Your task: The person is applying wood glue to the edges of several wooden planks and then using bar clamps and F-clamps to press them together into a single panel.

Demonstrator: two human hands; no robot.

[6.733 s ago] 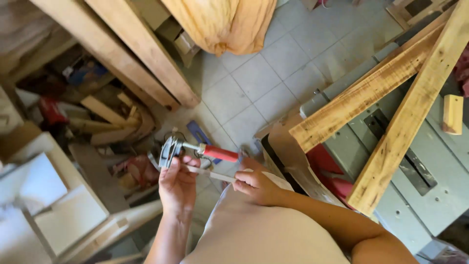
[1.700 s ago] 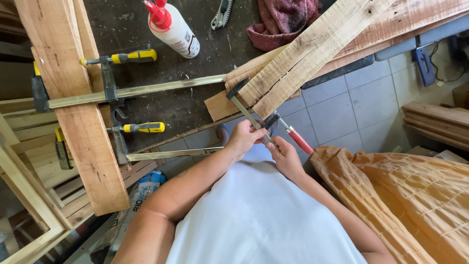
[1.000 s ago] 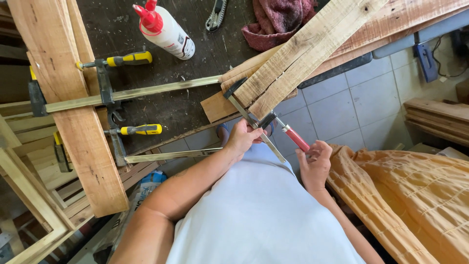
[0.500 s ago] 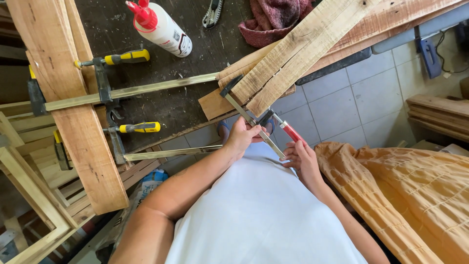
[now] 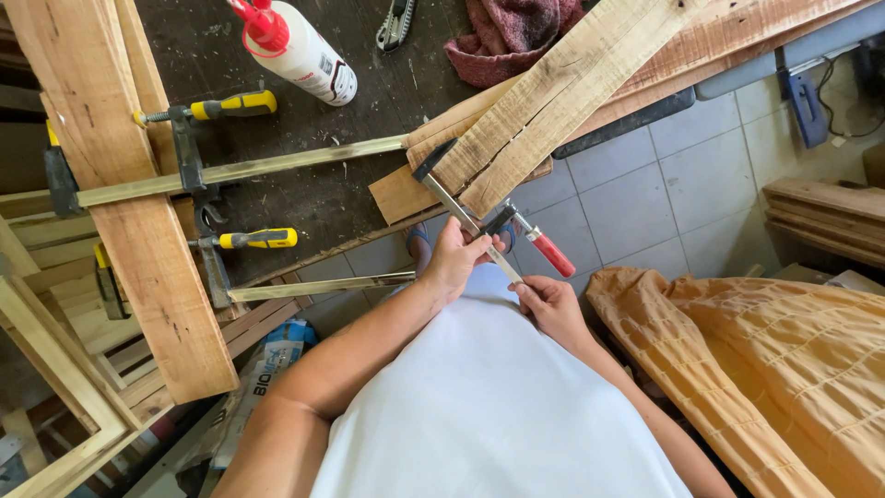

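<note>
A steel bar clamp with a red handle (image 5: 551,254) is set across the end of a pale cracked plank (image 5: 562,97) that overhangs the dark workbench (image 5: 369,198). My left hand (image 5: 458,258) grips the clamp's bar just below its sliding jaw. My right hand (image 5: 548,302) pinches the lower end of the same bar, just under the red handle. The clamp's fixed jaw (image 5: 431,161) hooks over the plank's far edge.
Two yellow-handled bar clamps (image 5: 241,103) (image 5: 263,238) hold a wide board (image 5: 120,184) at the left. A white glue bottle with a red cap (image 5: 293,48), a utility knife (image 5: 396,23) and a red rag (image 5: 516,32) lie on the bench. An orange cloth (image 5: 765,369) covers something at right.
My right hand came off the red handle, dropped away, then came back up to the bar's lower end. My left hand stayed on the bar.
</note>
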